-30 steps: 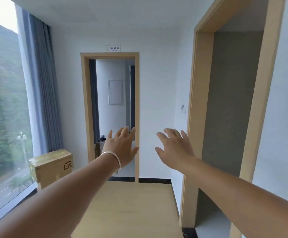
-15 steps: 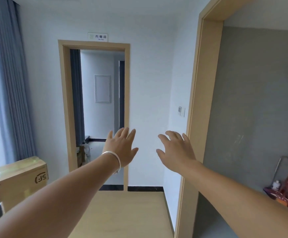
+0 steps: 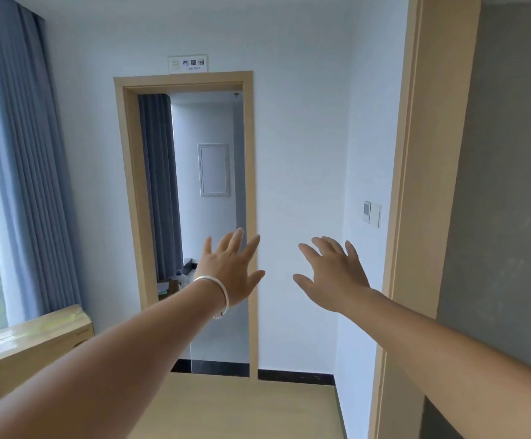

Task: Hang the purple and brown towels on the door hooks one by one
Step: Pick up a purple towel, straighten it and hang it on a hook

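Both my hands reach out bare in front of me, in a small room with 2 doorways.

My left hand (image 3: 230,274) is stretched forward with fingers spread and released, a silver bracelet (image 3: 218,294) on its wrist; my right hand (image 3: 333,277) is likewise spread and holds nothing. They hang well apart from the wood-framed doorway (image 3: 184,82) ahead, which has a small sign (image 3: 188,64) above it. A second door frame (image 3: 422,185) stands at my right, a cardboard box (image 3: 36,340) by the grey curtain (image 3: 36,169) at my left. I see neither towels nor hooks here.
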`<state>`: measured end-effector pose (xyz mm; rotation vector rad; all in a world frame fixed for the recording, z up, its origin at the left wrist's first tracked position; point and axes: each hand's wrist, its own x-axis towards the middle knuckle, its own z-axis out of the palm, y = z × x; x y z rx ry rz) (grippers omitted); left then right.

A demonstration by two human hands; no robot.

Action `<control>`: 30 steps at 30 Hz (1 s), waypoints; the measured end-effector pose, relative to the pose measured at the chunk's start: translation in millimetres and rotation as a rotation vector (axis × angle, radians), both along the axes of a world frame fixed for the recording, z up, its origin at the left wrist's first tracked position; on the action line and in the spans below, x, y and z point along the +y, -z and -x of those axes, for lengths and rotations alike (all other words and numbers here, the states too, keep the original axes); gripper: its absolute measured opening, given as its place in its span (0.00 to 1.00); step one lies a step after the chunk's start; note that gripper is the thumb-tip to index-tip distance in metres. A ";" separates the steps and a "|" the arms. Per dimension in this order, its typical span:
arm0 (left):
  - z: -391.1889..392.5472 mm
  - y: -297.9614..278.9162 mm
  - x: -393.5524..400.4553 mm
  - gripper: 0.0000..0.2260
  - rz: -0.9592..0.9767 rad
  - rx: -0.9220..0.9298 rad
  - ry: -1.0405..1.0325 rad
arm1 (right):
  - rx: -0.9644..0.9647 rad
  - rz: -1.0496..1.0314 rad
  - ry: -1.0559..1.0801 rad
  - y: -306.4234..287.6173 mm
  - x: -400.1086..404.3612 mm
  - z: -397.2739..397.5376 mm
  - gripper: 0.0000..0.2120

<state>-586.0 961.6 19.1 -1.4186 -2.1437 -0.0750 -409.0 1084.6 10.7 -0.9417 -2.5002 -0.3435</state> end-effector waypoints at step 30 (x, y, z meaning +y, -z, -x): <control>365.8 39.0 365.0 0.31 0.073 -0.069 -0.093 | -0.094 0.028 -0.096 31.9 377.6 374.7 0.30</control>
